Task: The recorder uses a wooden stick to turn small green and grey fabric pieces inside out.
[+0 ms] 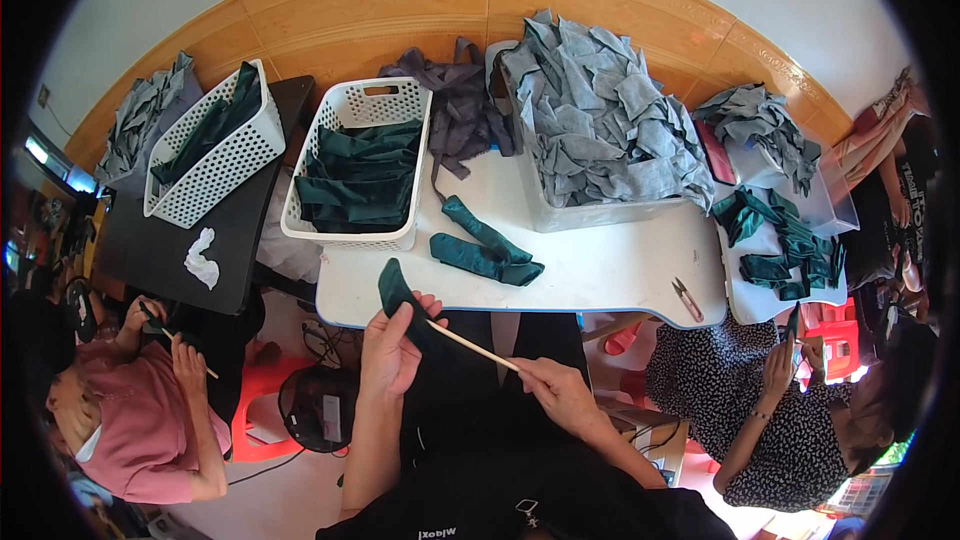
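My left hand [392, 350] pinches a narrow dark green velvet piece [394, 285] in front of the table's near edge. A thin wooden stick [472, 346] runs from that piece to my right hand [555, 392], whose fingers are closed round its other end. The stick's far tip is hidden at the cloth, and I cannot tell how deep it goes in. Two more narrow green velvet pieces [485, 258] lie on the white table [610, 275] just beyond my hands.
Behind stand a white basket [357, 237] of folded green velvet and a bin [590, 215] heaped with grey cloth. Small thread snips [687, 300] lie on the right. Co-workers sit at left [150, 420] and right [790, 440], near a black table [225, 265] and green pieces [785, 240].
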{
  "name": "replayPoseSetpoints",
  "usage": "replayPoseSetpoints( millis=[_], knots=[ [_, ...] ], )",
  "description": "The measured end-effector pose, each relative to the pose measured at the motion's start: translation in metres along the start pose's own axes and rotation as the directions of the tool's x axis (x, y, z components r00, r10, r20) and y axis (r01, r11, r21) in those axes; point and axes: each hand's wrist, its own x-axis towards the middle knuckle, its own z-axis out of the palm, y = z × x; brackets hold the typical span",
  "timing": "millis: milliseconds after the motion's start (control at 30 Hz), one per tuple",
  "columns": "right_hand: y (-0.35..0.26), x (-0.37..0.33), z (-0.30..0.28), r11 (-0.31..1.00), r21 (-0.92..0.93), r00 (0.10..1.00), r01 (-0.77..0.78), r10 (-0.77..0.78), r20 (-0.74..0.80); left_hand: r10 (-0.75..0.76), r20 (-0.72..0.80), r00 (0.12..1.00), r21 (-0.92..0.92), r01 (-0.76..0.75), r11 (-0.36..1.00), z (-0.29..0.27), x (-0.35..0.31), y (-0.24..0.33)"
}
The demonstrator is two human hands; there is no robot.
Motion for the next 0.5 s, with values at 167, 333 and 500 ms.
replayPoseSetpoints(
  millis=[167,333,500],
  knots=[
    [-0.002,0.015,0.046,0.972,0.214,0.995,-0.1,0.101,0.006,0.034,0.013,0.999,0.279,-0.036,0.96,0.004,-0.019,-0.049],
    [0.011,0.017,0.06,0.824,0.478,0.953,-0.303,0.257,0.16,0.095,0.1,0.99,0.284,-0.12,0.951,-0.006,-0.009,-0.032],
    [0.007,0.007,0.057,0.801,0.469,0.926,-0.371,0.282,0.25,0.059,0.032,0.998,0.073,-0.061,0.995,-0.003,-0.003,0.006]
  ],
)
